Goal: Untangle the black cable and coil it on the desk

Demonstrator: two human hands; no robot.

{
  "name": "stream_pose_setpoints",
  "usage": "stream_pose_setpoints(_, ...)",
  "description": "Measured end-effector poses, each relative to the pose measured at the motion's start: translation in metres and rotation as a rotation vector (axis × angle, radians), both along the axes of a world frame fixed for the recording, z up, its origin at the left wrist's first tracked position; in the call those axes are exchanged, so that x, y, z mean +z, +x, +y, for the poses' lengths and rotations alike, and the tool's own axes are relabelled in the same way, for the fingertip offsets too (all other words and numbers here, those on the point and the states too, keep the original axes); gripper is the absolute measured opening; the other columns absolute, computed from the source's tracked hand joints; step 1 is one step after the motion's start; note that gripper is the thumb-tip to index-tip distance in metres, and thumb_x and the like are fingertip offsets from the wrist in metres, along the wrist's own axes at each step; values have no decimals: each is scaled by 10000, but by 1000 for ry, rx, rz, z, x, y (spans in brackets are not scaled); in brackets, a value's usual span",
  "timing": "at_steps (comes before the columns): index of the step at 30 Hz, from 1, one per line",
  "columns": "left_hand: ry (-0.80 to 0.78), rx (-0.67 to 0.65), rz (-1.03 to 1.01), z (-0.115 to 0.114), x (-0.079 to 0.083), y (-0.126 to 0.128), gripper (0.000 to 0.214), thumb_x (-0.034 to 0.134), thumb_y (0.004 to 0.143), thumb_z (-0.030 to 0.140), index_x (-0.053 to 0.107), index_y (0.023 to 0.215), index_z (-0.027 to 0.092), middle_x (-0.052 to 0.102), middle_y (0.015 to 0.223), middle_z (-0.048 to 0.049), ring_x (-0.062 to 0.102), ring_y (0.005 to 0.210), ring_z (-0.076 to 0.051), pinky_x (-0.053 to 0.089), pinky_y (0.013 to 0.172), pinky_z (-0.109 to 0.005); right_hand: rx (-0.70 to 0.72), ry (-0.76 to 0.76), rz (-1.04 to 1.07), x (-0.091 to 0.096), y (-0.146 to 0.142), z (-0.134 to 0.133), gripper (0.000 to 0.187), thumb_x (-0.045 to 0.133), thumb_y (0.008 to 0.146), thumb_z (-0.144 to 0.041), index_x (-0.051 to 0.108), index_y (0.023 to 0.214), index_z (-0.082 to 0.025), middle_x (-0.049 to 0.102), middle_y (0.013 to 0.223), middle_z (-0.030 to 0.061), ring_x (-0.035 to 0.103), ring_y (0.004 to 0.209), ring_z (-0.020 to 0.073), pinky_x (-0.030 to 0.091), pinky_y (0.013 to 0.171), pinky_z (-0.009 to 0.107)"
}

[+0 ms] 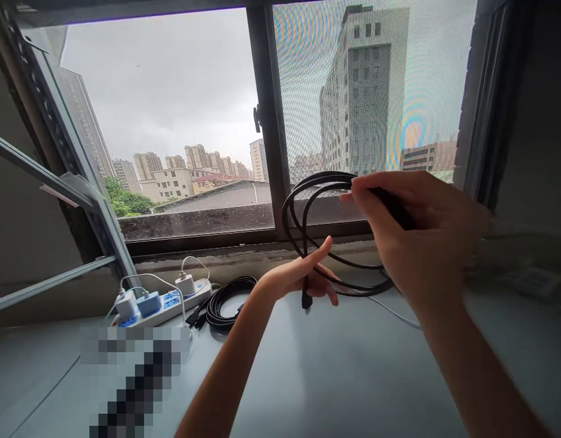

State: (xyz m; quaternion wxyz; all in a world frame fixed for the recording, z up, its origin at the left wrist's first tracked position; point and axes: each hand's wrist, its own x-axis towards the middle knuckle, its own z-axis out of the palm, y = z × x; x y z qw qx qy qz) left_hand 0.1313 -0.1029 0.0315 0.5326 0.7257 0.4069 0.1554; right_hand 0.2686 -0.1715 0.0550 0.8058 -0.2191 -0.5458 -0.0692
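Note:
A black cable (293,210) is wound into loose loops, held up above the table in front of the window. My right hand (417,225) is closed on the top of the loops, thumb and index finger pinching the strands, and a dark part of the cable runs inside the palm. At the lower left of the loops, my left hand (303,274) loosely holds the cable between its raised thumb and curved fingers. One end of the cable, a black plug (306,299), hangs just below that thumb. The right hand's other fingers are partly hidden and slightly blurred.
Another coiled black cable (216,310) lies on the table (344,371), beside a white power strip (198,296) with chargers plugged in. A thin white cord (394,311) crosses the table behind my hands. Metal frame bars (52,283) stand at left; the window (264,121) is behind.

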Motion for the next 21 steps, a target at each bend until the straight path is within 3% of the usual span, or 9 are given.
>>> stream_pose_setpoints(2, 129, 31, 115, 1, 0, -4, 793, 258, 754, 768, 647, 458, 143, 567, 490, -84, 344, 404, -93, 338, 464, -280, -10, -36, -17, 1, 5, 0, 94, 635, 809, -153, 678, 821, -236, 674, 769, -13, 667, 745, 172, 490, 497, 234)
stream_pose_setpoints(5, 319, 194, 198, 7, 1, -11, 721, 372, 694, 786, 441, 329, 168, 379, 368, -14, 309, 384, -82, 293, 453, -270, -20, -110, -37, 2, 19, 4, 77, 651, 810, -188, 690, 868, -221, 681, 746, -7, 672, 724, 166, 443, 445, 211)
stream_pose_setpoints(11, 402, 258, -99, 21, 9, -38, 655, 391, 698, 781, 233, 442, 198, 215, 430, 52, 196, 416, -65, 176, 430, -250, -188, -273, -200, 1, 54, 22, 209, 729, 754, -252, 714, 962, -241, 694, 763, 18, 661, 709, 189, 476, 511, 256)
stream_pose_setpoints(14, 394, 341, -57, 19, 14, -45, 644, 498, 685, 732, 265, 420, 193, 197, 421, 59, 179, 404, -57, 157, 423, -252, -260, -281, -211, 0, 58, 27, 216, 746, 735, -240, 722, 949, -252, 694, 771, 15, 652, 704, 183, 487, 541, 266)
stream_pose_setpoints(17, 320, 253, -32, 14, 13, -37, 602, 533, 700, 687, 406, 397, 183, 264, 386, 41, 239, 389, -64, 219, 427, -253, -284, -194, -190, -1, 47, 26, 168, 707, 764, -185, 723, 917, -250, 690, 795, 3, 640, 685, 165, 503, 587, 277)
stream_pose_setpoints(21, 197, 119, -91, 13, -2, -12, 580, 511, 728, 667, 578, 444, 165, 400, 396, -4, 389, 436, -99, 331, 476, -259, -246, -65, -136, -4, 20, 14, 145, 615, 840, -168, 715, 879, -265, 682, 808, -9, 645, 738, 167, 522, 615, 276)
